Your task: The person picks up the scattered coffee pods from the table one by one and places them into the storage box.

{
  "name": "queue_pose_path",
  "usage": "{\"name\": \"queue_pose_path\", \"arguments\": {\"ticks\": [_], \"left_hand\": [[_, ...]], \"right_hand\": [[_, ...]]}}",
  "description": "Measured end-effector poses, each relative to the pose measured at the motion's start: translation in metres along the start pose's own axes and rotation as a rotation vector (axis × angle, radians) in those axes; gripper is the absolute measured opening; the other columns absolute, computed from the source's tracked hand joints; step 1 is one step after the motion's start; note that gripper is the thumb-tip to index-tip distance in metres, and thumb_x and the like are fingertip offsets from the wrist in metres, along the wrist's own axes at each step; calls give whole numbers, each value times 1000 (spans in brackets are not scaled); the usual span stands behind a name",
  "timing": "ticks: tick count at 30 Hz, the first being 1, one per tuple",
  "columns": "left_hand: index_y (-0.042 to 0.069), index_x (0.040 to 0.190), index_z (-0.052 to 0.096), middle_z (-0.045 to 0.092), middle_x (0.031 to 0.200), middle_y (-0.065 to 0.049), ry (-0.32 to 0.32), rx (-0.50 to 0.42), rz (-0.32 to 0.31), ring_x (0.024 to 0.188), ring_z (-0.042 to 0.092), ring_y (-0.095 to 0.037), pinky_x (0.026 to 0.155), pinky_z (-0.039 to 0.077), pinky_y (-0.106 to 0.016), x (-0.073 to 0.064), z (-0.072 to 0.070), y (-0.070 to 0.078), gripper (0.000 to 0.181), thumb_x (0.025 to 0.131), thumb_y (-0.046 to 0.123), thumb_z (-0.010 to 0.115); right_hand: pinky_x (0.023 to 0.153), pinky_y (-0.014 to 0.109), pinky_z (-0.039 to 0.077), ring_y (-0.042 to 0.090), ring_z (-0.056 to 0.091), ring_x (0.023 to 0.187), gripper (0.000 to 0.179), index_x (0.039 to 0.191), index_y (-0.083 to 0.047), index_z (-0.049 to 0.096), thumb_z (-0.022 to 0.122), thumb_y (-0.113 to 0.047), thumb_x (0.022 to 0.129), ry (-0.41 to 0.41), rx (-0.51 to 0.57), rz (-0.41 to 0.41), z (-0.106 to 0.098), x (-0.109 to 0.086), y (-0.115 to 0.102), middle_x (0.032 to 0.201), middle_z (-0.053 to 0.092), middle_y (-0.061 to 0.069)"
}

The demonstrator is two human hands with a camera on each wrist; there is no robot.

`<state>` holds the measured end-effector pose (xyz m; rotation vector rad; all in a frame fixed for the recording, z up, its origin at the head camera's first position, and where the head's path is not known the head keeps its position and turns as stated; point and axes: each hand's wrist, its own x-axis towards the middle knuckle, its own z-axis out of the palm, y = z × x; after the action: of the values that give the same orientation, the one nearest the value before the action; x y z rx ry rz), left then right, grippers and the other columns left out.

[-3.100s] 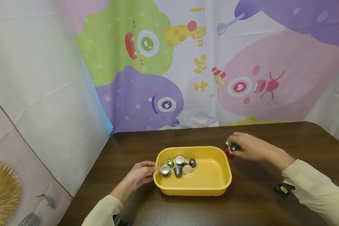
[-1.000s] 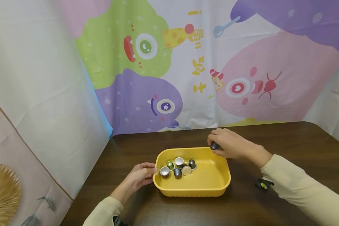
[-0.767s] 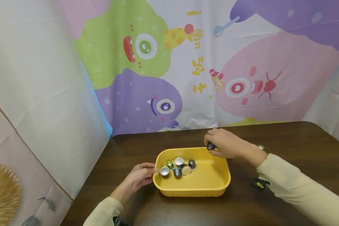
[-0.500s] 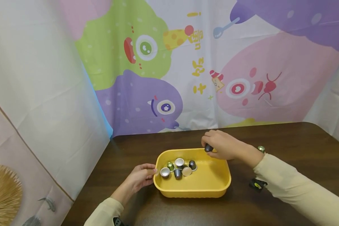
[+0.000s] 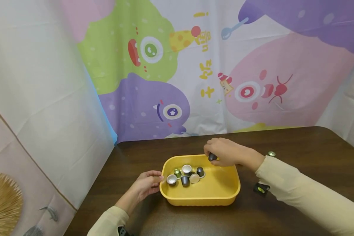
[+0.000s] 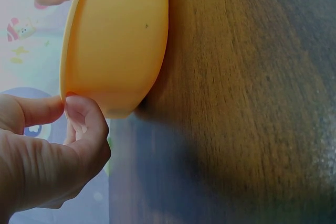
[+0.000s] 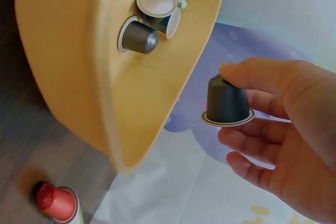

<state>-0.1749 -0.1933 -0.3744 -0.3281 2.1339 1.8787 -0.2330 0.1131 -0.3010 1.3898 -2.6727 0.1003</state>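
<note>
In the head view, my right hand (image 5: 225, 152) is over the far right part of a yellow plastic tray (image 5: 200, 201). It pinches a black coffee capsule (image 7: 227, 100) between thumb and fingers, the rimmed end facing away from the thumb in the right wrist view. My left hand (image 5: 147, 183) grips the tray's left rim, thumb and forefinger pinching its edge (image 6: 65, 77) in the left wrist view. Several capsules lie in the tray's left half: a green one (image 5: 177, 172), a dark grey one (image 5: 185, 181), one with its silver lid up (image 5: 171, 179) and one with a cream lid (image 5: 194, 178).
On the dark wooden table (image 5: 153, 216), a green capsule (image 5: 271, 154) stands beyond my right sleeve. A red capsule (image 7: 56, 203) lies outside the tray in the right wrist view. A printed cartoon curtain (image 5: 153, 108) hangs behind the table.
My right hand has brought the black capsule leftward from beside the red and green capsules to above the tray. My left hand has stayed at the tray's rim.
</note>
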Motion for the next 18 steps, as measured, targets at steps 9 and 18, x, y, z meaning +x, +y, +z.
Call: {"name": "queue_pose_path", "arguments": {"ticks": [9, 18], "left_hand": [[-8, 122, 52, 61, 86, -3, 0, 2, -5, 74, 59, -11, 67, 53, -25, 1, 0, -1, 32, 94, 5, 58], [-9, 122, 52, 62, 87, -3, 3, -2, -7, 73, 58, -11, 67, 53, -24, 0, 1, 1, 32, 94, 4, 58]], "right_hand": [[71, 28, 45, 12, 51, 75, 13, 92, -12, 64, 73, -15, 83, -207, 58, 64, 0, 20, -8, 86, 61, 0], [67, 27, 47, 12, 52, 73, 7, 85, -10, 66, 70, -8, 81, -309, 19, 95, 11, 36, -16, 82, 61, 0]]}}
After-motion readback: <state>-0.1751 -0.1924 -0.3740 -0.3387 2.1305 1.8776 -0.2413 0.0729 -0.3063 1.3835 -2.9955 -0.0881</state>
